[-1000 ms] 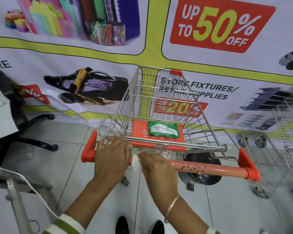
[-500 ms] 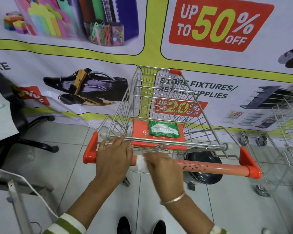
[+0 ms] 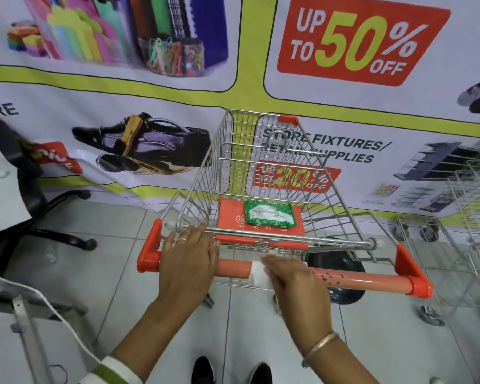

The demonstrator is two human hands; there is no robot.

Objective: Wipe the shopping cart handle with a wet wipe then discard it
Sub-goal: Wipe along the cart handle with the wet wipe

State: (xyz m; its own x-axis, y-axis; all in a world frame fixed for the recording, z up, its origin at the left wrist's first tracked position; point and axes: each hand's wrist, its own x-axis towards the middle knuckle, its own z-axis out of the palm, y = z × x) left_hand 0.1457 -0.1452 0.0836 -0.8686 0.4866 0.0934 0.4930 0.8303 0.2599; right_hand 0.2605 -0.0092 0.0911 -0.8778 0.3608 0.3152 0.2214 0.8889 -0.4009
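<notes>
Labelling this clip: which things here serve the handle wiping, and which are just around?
In use: orange plastic cart handle; white wet wipe under right hand; left hand steadying; green wipes packet.
Around: black office chair; second wire cart; white cable.

bright, even indoor light, soft shadows, wide-angle bending at the edges, motion blur on the right hand (image 3: 294,278)

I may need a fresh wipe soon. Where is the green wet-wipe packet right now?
In the head view, the green wet-wipe packet lies flat on the orange plastic child-seat flap inside the wire cart, just beyond the handle, ahead of both hands.
</notes>
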